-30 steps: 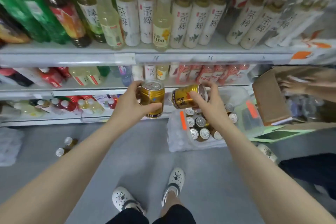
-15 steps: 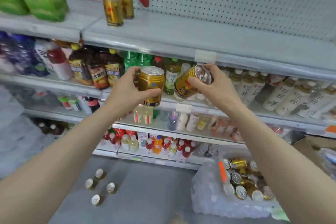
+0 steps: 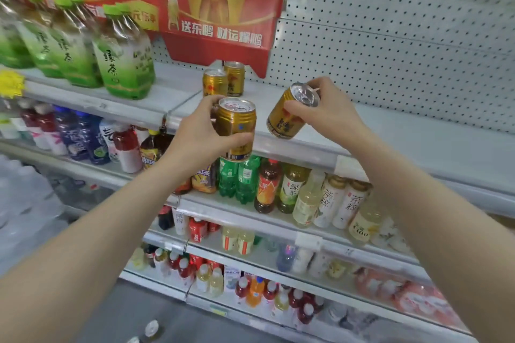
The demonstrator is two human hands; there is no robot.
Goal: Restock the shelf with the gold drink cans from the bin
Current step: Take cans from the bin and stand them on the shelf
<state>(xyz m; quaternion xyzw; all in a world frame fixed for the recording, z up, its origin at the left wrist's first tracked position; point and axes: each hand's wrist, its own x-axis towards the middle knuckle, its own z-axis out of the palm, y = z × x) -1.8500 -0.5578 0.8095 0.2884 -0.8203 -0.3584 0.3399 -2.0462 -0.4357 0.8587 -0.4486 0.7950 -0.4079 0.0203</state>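
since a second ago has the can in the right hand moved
Yes. The right hand has carried its gold can up from the low shelves to the top shelf edge.

A red cardboard display box (image 3: 220, 8) printed with gold shapes and white characters stood at the far back of the top level, against a white perforated back panel (image 3: 390, 44). To its left stood large green-tea bottles with green caps and green labels (image 3: 122, 64), beside a yellow starburst price tag (image 3: 11, 83) at the left edge. One level down stood two green plastic soda bottles (image 3: 239, 178), with pale tea bottles with white labels (image 3: 334, 200) to their right. Small red-capped bottles (image 3: 250, 289) crowded the lowest level.
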